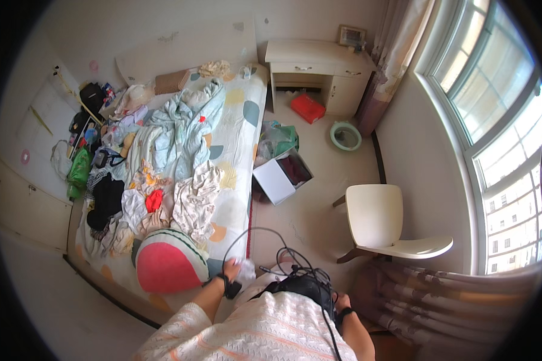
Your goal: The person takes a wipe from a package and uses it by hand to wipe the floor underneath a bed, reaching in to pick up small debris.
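Observation:
My left hand [231, 270] grips a crumpled, translucent plastic bag [245, 270] beside the bed's near edge. To its left, a watermelon-shaped cushion [174, 264] rests on the bed. My right hand [342, 301] is low at my right side, against a black waist bag [305, 289]. Its fingers look curled, but whether they hold the bag cannot be made out. Loops of black cable [293, 257] lie over the bag and arch towards my left hand. Both wrists wear black bands.
Rumpled clothes [194, 198] and a light blue quilt [180, 122] cover much of the bed [235, 149]. On the floor stand an opened white box [273, 180], plastic bags [280, 137], a red package [308, 108] and a green basin [345, 136]. A cream chair [374, 216] and a desk [314, 54] stand beyond.

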### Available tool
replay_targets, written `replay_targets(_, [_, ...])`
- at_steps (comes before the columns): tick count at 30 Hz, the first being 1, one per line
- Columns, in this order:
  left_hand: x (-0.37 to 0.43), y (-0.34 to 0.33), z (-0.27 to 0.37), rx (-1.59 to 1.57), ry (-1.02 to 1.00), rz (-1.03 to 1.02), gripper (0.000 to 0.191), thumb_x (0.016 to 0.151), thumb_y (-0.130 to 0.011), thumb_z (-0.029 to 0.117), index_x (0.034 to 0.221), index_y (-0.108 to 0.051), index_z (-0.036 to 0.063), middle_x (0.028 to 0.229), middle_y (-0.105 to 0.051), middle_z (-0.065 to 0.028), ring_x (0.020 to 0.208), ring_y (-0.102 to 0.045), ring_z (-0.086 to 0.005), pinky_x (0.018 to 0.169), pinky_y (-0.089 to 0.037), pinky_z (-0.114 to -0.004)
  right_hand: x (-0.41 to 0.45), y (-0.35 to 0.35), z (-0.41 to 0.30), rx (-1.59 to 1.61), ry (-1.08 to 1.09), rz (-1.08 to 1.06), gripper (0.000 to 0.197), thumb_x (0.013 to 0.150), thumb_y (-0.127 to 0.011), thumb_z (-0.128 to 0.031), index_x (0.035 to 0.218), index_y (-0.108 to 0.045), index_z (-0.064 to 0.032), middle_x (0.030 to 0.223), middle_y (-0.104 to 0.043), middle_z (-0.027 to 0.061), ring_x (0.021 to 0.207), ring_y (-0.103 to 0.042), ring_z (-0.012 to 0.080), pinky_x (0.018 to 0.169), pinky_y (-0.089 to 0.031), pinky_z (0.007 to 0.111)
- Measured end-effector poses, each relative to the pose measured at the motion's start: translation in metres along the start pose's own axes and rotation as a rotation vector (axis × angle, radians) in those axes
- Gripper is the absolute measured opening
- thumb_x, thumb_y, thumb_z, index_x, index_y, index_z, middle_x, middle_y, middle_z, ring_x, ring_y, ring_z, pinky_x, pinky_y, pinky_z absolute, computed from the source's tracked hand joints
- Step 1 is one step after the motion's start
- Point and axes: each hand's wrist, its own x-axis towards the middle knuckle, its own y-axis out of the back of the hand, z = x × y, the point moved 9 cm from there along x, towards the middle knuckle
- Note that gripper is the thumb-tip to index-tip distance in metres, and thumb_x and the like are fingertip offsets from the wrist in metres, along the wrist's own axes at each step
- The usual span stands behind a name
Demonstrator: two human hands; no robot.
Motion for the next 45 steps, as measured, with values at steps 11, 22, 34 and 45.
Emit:
replay_targets(11, [0.158,-0.003,0.128,-0.173,-0.152,0.113,0.02,0.082,-0.059,0.02,0.085,-0.057,0.0001,0.071,-0.06,-0.0107,0.065,-0.055,-0.0183,0.062,-0.045,-0.033,0.198,0.019,-0.181,-0.42,0.605,-0.144,0.021,0.083,-0.061,-0.025,0.091,-0.069,-0.008,0.088,-0.067,0.0178,0.086,-0.064,0.034,0.073,-0.05,0.04])
replay_targets(22, [0.147,-0.04,-0.047,-0.829,0.256,0.392,0.016,0.082,-0.061,0.015,0.074,-0.06,0.0019,0.068,-0.062,-0.0066,0.059,-0.06,-0.0163,0.05,-0.049,-0.032,0.395,0.121,-0.279,-0.283,0.116,-0.26,0.031,0.078,-0.062,-0.035,0.092,-0.072,-0.0091,0.098,-0.068,0.0147,0.097,-0.063,0.0312,0.085,-0.049,0.039])
replay_targets(34, [0.297,-0.034,0.275,-0.301,0.15,0.266,0.018,0.086,-0.057,0.012,0.098,-0.061,0.0,0.081,-0.064,-0.0069,0.076,-0.058,-0.0122,0.068,-0.047,-0.028,0.523,0.169,-0.382,-0.282,0.272,-0.156,0.029,0.078,-0.061,-0.033,0.091,-0.07,-0.0086,0.089,-0.068,0.0153,0.087,-0.066,0.0311,0.076,-0.051,0.038])
replay_targets(45, [0.449,-0.047,0.229,-0.288,0.267,0.308,0.012,0.089,-0.053,0.014,0.085,-0.059,0.0045,0.071,-0.058,-0.0011,0.065,-0.056,-0.0121,0.059,-0.047,-0.027,0.579,0.185,-0.377,-0.526,0.248,-0.296,0.02,0.082,-0.056,-0.028,0.088,-0.07,-0.014,0.095,-0.068,0.014,0.091,-0.064,0.0323,0.079,-0.051,0.04])
